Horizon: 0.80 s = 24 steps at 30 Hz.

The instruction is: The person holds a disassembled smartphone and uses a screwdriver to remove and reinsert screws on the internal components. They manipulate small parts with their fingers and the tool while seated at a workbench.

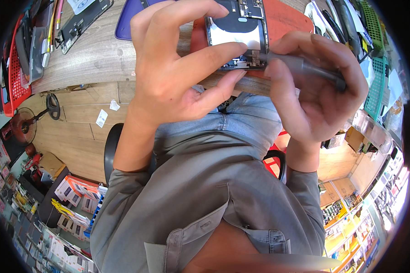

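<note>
An opened smartphone (pixel 253 38) with bare inner parts lies at the near edge of the bench, on an orange-red mat (pixel 284 20). My left hand (pixel 166 79) grips it from the left. Its index finger presses on the phone's lower inside, the thumb sits at the near edge, and another finger reaches over the far left side. A grey screwdriver (pixel 298 65) with a ridged handle is held between the thumb and fingers of my right hand (pixel 325 102). It points left at the phone's lower right corner; its tip is too small to make out.
A purple tray (pixel 125 25) is left of the mat on the wooden bench (pixel 89 61). Farther left lie a dark phone part (pixel 79 29) and a red basket (pixel 17 75). Green baskets (pixel 375 93) and tools line the right side. A fan (pixel 23 127) stands on the floor.
</note>
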Tool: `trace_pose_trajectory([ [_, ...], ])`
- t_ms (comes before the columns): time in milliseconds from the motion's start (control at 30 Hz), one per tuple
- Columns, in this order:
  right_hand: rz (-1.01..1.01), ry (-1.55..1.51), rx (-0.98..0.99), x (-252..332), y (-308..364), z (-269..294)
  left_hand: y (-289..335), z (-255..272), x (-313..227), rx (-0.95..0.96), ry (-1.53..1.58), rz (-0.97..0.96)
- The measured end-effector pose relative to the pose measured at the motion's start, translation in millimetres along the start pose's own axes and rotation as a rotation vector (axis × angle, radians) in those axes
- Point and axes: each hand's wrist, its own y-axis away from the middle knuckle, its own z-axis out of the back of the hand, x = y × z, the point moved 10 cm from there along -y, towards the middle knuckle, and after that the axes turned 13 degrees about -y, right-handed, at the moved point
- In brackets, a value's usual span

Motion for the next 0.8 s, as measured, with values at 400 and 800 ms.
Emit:
trace_pose_trajectory([
  [400,-0.217,0.397,0.236,25,-38,-29,8,2,6,0.038,0.019,0.026],
  [800,0.129,0.617,0.443,33,-42,-44,12,-1,1,0.039,0.059,0.072],
])
